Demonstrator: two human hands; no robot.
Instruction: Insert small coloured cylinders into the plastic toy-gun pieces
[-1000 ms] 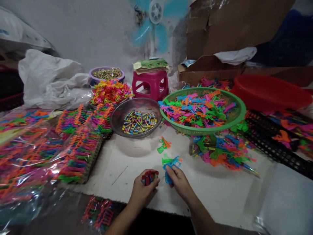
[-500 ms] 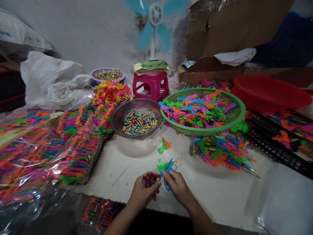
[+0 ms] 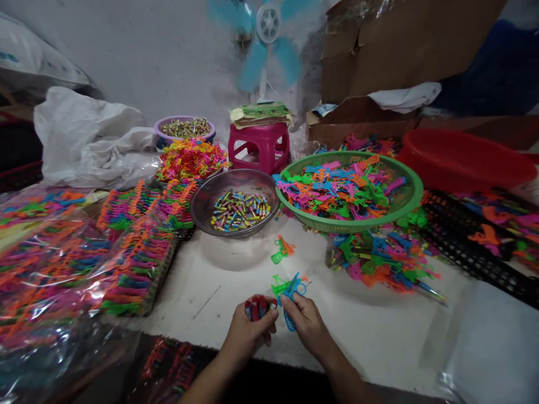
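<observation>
Pinching blue toy (image 3: 289,303), right hand (image 3: 309,324); left hand (image 3: 249,331) fisted on capsules (image 3: 257,306). Ahead, full green basket (image 3: 410,193) unassembled; finished rows few.

The left hand (image 3: 248,331) grips a clutch of small red and dark blue pieces (image 3: 255,307); the right hand (image 3: 309,325) holds a blue toy (image 3: 290,294). At mid-frame the green basket (image 3: 404,210) brims with pink, orange, green and blue toys. The grey metal bowl (image 3: 202,210) carries multicoloured capsules (image 3: 239,210). The stool (image 3: 259,146) is hot pink, the tub (image 3: 463,163) at upper right red, the fan (image 3: 269,50) turquoise with a white hub, and the bench (image 3: 379,331) cream-white.
</observation>
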